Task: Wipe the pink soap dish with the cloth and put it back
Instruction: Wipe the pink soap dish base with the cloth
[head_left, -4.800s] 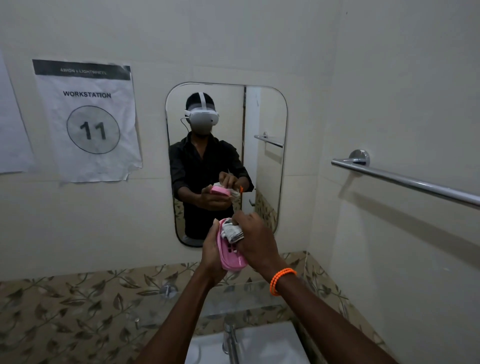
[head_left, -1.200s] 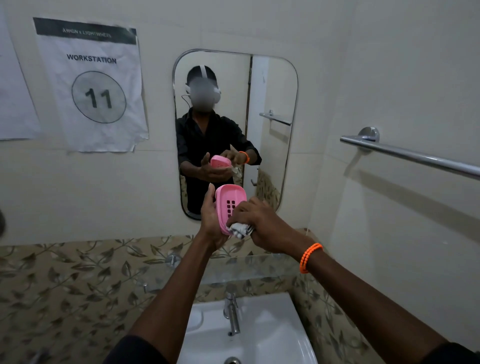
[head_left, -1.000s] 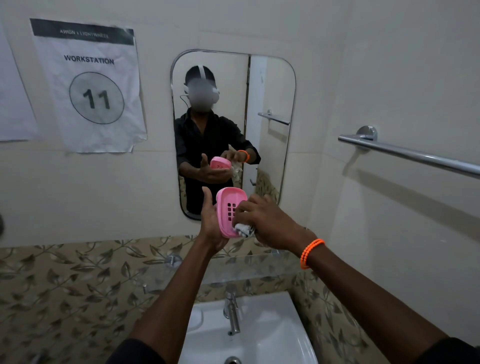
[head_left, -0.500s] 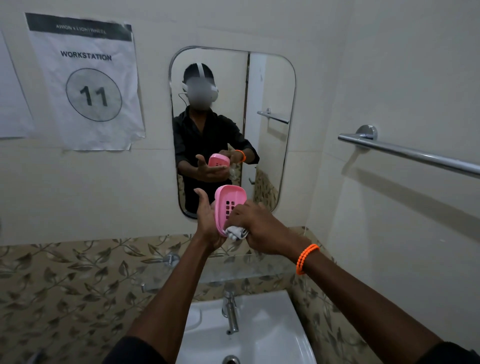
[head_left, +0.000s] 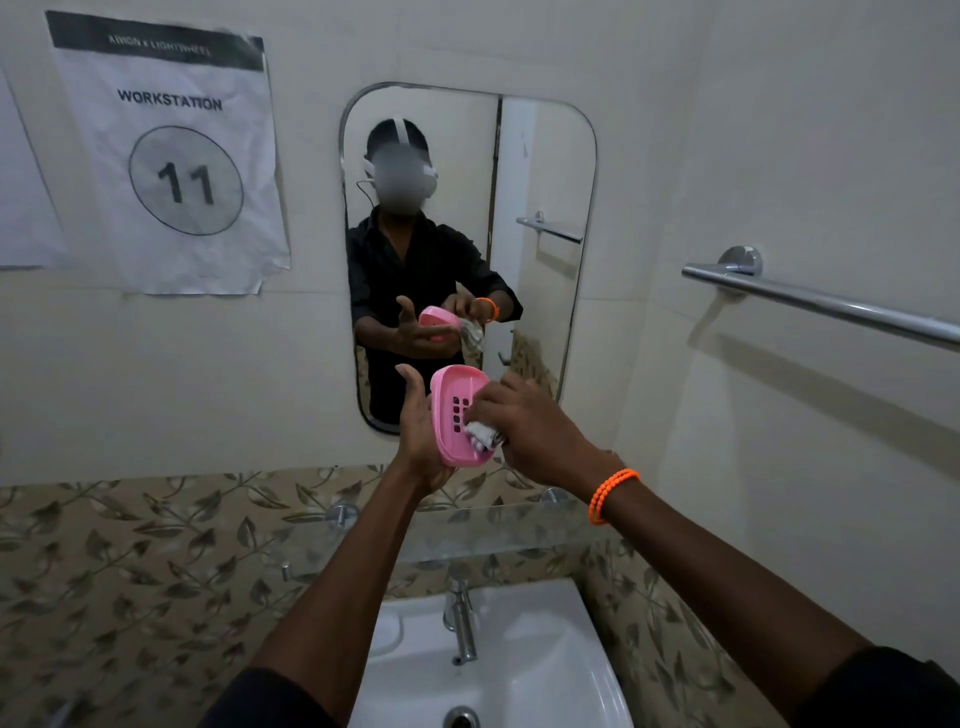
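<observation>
The pink soap dish (head_left: 453, 415) is held up in front of the mirror, tilted on its side with its slotted inside facing right. My left hand (head_left: 418, 434) cradles it from behind, palm against its back and thumb raised. My right hand (head_left: 524, 428), with an orange bead bracelet on the wrist, is closed on a bunched white cloth (head_left: 484, 435) and presses it into the lower inside of the dish. Most of the cloth is hidden under my fingers.
A glass shelf (head_left: 467, 535) runs along the leaf-patterned tiles below my hands. Under it are a chrome tap (head_left: 462, 621) and a white basin (head_left: 519, 670). A mirror (head_left: 540, 182) hangs ahead, a chrome towel rail (head_left: 821, 304) on the right wall, a paper sign (head_left: 171, 156) at left.
My right hand has rubbed the cloth up and down inside the dish and now presses low in it. The dish stays in my left hand, tilted a little more.
</observation>
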